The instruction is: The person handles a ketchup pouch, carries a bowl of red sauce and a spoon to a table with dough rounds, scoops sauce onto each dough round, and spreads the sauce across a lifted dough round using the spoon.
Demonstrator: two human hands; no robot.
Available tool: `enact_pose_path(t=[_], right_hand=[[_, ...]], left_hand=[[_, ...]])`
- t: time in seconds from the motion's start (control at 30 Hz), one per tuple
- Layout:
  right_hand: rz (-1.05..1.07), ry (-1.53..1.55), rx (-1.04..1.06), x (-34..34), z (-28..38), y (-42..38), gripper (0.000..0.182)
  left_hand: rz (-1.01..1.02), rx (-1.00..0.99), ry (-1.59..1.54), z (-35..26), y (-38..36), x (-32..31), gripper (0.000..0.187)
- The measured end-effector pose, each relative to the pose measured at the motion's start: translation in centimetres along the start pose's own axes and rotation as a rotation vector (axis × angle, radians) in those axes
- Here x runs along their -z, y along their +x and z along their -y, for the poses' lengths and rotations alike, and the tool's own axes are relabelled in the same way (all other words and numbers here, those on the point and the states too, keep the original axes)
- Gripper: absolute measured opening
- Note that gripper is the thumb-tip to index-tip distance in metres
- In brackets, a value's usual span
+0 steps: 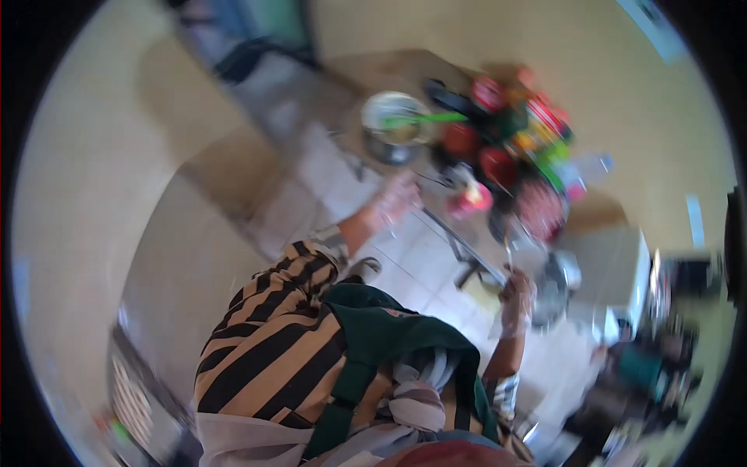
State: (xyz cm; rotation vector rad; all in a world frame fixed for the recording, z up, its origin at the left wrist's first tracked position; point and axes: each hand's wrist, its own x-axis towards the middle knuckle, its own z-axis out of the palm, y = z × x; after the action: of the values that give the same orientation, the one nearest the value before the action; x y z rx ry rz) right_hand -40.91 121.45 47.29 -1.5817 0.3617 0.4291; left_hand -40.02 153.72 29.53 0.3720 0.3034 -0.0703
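Note:
My left hand [398, 196], in a clear plastic glove, reaches forward at the table's near edge, its fingers smeared by motion. A thin dark line runs right from its fingertips, towards a pink and white item [469, 200]. Ahead of this hand stands a metal pot [391, 150] with a bright green utensil [443, 117] across its top. My right hand [517, 294], also in a clear glove, is closed around something thin and upright that I cannot make out. Just right of it is a round, shiny metal bowl [551, 300].
Red bowls [498, 167], colourful packets [545, 117] and a clear bottle [595, 166] crowd the far right of the table. A white box-like unit [607, 268] stands right. Blurred people [642, 370] are at the lower right. Tiled floor [397, 265] shows below.

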Motion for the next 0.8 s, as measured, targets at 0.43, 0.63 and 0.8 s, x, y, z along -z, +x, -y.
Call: enact_pose_path(t=[0.43,0.63,0.8], right_hand=[[0.975,-0.112,-0.254,-20.5,-9.1,-2.3,0.021],[1.437,-0.168,-0.198,-31.7,-11.4,-20.7,0.02],[1.658,-0.185,-0.255,-38.4,-18.4,-33.2,0.026]], left_hand=[[-0.898,-0.482,-0.19,8.5,-42.4,6.4,0.053],[-0.843,-1.087,-0.499,14.3,-60.4,10.7,0.052],[-0.796,-1.288,-0.615,16.9,-71.9,12.5,0.052]])
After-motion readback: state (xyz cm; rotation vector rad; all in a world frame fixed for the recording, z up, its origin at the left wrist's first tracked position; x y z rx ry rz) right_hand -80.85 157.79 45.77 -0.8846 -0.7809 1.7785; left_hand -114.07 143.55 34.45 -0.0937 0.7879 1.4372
